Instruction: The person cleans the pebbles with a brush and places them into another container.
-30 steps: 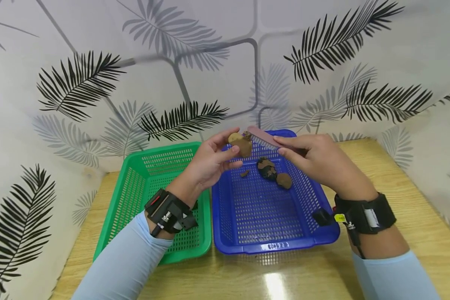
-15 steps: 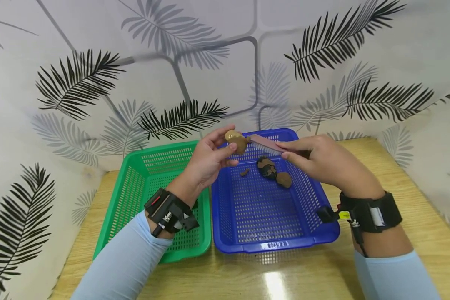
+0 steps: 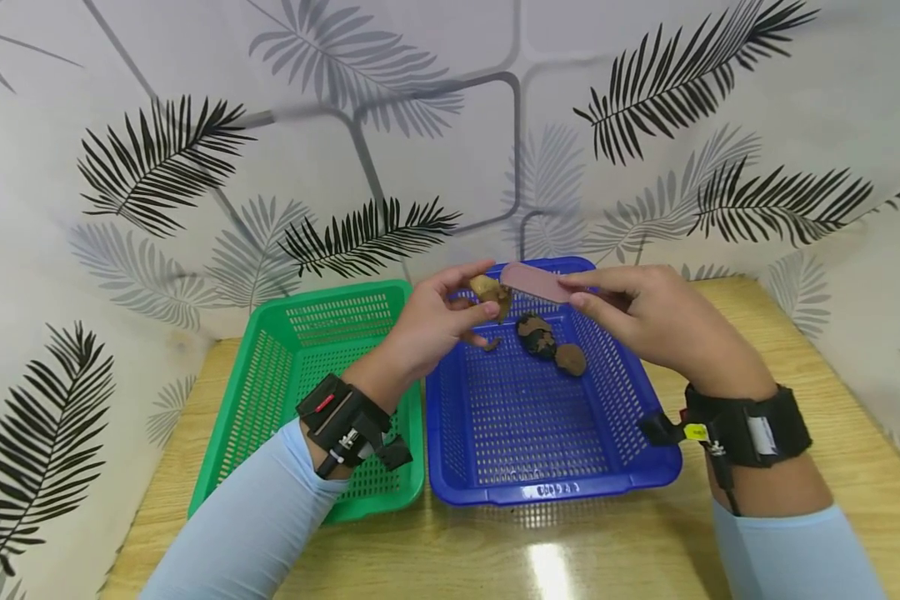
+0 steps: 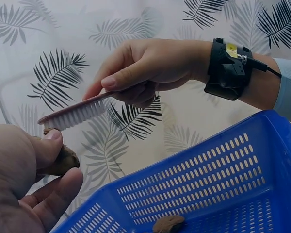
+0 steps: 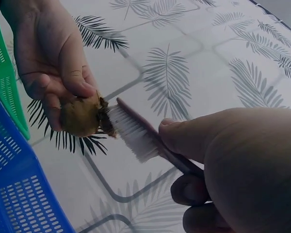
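My left hand [image 3: 438, 315] pinches a rounded, yellow-brown lump [image 5: 81, 116] caked with mud above the blue basket's far left side. My right hand [image 3: 648, 321] grips the handle of a pink brush [image 3: 534, 282] with white bristles [image 5: 138, 138]. In the right wrist view the bristle tips are right at the muddy end of the lump. From the left wrist view, the brush head [image 4: 72, 110] lies just over my left thumb and the lump's top. My left fingers hide part of the lump.
Below my hands, the blue basket [image 3: 555, 493] holds a dark mud-streaked lump [image 3: 536, 336], a brown round one [image 3: 570, 360] and a small brown crumb [image 3: 492, 344]. A green basket [image 3: 221, 433] stands beside it on the wooden table [image 3: 450, 558]. A leaf-patterned wall covering [image 3: 450, 167] rises behind.
The brush has turned so its pink back now faces the head camera. My left hand first shifted slightly left, then right with the lump. My right hand has moved slightly right.
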`<action>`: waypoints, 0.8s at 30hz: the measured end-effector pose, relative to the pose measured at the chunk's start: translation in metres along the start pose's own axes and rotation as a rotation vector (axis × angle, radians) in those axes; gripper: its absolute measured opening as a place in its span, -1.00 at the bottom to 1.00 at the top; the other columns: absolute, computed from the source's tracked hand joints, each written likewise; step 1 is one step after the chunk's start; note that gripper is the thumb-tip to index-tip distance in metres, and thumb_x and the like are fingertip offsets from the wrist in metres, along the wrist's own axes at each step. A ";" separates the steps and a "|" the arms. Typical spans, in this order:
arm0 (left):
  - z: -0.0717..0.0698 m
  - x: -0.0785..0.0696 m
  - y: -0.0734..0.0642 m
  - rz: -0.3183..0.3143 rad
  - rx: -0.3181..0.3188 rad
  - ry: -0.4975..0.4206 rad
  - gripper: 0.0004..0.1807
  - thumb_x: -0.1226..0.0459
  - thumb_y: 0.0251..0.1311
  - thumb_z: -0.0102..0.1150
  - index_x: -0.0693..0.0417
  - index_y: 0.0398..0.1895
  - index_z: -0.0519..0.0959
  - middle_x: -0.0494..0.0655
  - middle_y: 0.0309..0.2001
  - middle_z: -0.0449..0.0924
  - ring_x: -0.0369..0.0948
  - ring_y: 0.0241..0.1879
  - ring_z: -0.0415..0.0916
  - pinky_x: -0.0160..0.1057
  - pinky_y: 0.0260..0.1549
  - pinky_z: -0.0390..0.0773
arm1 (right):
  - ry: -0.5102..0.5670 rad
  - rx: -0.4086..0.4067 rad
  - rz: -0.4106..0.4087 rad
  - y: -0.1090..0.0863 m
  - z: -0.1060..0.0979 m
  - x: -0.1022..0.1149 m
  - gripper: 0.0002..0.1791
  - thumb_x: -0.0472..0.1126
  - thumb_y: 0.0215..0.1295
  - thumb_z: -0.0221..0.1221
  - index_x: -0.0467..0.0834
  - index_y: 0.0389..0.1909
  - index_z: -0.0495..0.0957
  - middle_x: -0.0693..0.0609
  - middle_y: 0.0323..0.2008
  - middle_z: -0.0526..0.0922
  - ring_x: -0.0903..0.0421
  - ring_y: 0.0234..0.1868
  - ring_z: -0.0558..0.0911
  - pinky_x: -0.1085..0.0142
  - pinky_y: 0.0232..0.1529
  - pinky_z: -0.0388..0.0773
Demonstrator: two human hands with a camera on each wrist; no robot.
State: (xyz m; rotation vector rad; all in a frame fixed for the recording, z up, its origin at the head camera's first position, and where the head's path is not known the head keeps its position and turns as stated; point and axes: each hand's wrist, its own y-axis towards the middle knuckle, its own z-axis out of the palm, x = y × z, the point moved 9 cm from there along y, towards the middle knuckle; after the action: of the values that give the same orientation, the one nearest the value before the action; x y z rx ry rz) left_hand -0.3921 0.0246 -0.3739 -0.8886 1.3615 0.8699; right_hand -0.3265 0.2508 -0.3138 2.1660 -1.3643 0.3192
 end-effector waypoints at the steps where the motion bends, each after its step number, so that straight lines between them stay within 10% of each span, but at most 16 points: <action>1: 0.002 0.000 0.000 -0.006 0.008 0.007 -0.32 0.53 0.56 0.32 0.02 0.68 0.51 0.17 0.41 0.58 -0.01 0.20 0.76 -0.30 -0.31 0.89 | 0.006 -0.015 -0.012 0.000 0.000 0.002 -0.63 0.00 0.76 0.27 0.08 0.42 0.77 0.09 -0.16 0.84 0.16 -0.36 0.57 0.33 -0.35 0.51; 11: 0.008 -0.008 0.000 0.030 0.022 0.134 -0.35 0.54 0.37 0.53 0.16 0.51 0.63 0.28 0.26 0.81 -0.11 -0.07 0.86 -0.20 -0.21 0.91 | 0.025 -0.086 -0.146 0.002 0.000 0.018 -0.67 -0.14 0.71 0.33 0.08 0.36 0.81 0.16 -0.21 0.84 0.24 -0.37 0.56 0.41 -0.36 0.54; 24: -0.016 -0.029 -0.004 0.126 -0.155 0.291 -0.54 0.40 0.16 0.77 0.16 0.13 0.84 0.15 0.05 0.91 -0.04 0.05 0.91 -0.22 0.01 0.93 | -0.021 -0.081 -0.219 0.001 0.001 0.018 -0.66 -0.24 0.58 0.45 0.00 0.29 0.85 0.18 -0.33 0.73 0.25 -0.46 0.42 0.39 -0.48 0.38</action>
State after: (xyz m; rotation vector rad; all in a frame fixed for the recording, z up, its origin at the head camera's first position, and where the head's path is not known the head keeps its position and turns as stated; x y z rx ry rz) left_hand -0.3962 0.0083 -0.3445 -1.0901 1.6317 0.9808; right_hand -0.3188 0.2362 -0.3059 2.2303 -1.1173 0.1548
